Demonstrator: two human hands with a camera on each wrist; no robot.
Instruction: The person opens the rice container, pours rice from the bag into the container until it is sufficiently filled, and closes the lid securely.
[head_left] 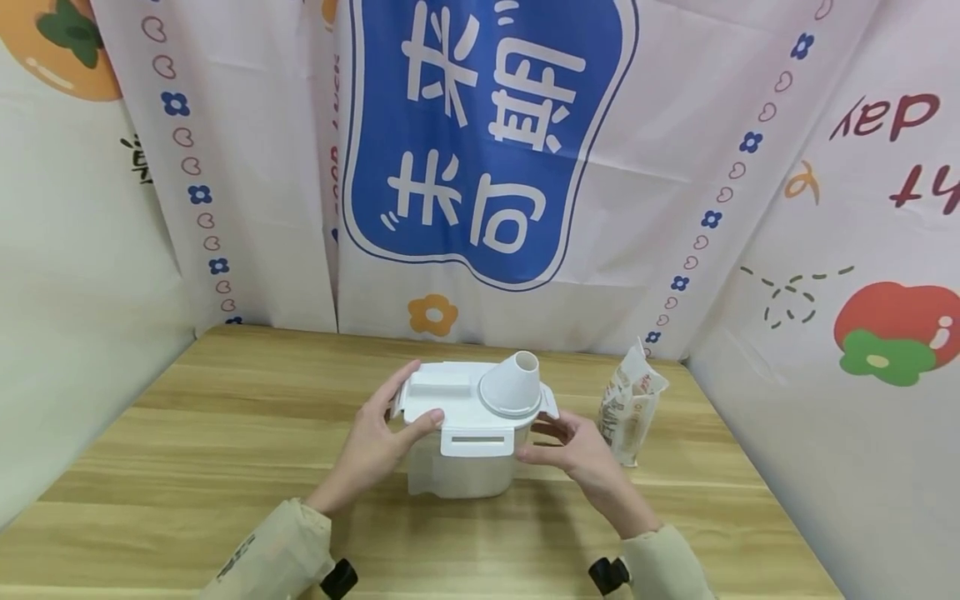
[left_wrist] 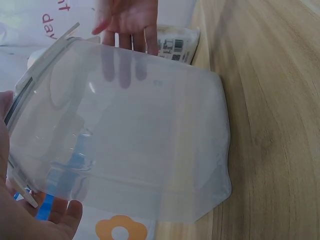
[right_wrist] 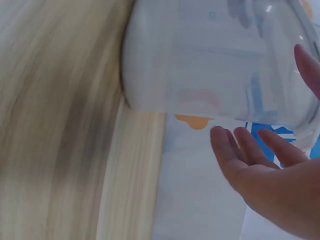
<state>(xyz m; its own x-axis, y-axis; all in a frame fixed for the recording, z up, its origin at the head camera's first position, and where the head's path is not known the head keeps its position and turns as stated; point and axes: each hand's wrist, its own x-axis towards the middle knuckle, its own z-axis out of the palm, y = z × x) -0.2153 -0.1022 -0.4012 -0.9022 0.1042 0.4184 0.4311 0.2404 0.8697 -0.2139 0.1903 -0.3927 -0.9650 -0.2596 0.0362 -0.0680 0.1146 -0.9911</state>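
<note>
Gripping, with curled fingers of the left hand, the left end of a translucent storage container, thumb pressed on top; holding the fingers of the right hand apart and slightly bent around the right end, with firm contact there impossible to tell. Backed by a white cloth backdrop with a blue lettered panel. Set over a wood-grain counter, near its middle and between both hands, upright, with long axis running left to right; impossible to tell whether touching down at the base. Flanked on the right by a white printed pouch, standing upright just beyond the right hand and crowding that side. Topped by a white lid, with a conical spout toward its right end pointing up and a slotted latch facing the near side.
</note>
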